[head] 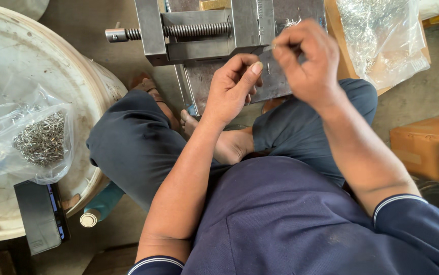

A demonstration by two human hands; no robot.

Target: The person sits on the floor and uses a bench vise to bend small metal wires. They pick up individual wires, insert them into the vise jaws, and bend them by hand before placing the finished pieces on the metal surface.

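At upper centre, the right hand [308, 61] pinches a thin metal pin [269, 48] by the steel vise [204, 30]; left hand [232, 89] fingers curl loosely, empty. Best keep the pin level and steady.

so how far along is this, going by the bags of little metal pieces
Looks midway. Done or sorted: a clear bag of small metal pieces sits on the white drum lid. In hand: the right hand pinches one thin piece near the steel vise, the left hand steadying beside it. Left: another fuller bag at upper right, though which bag is finished stock I cannot tell.
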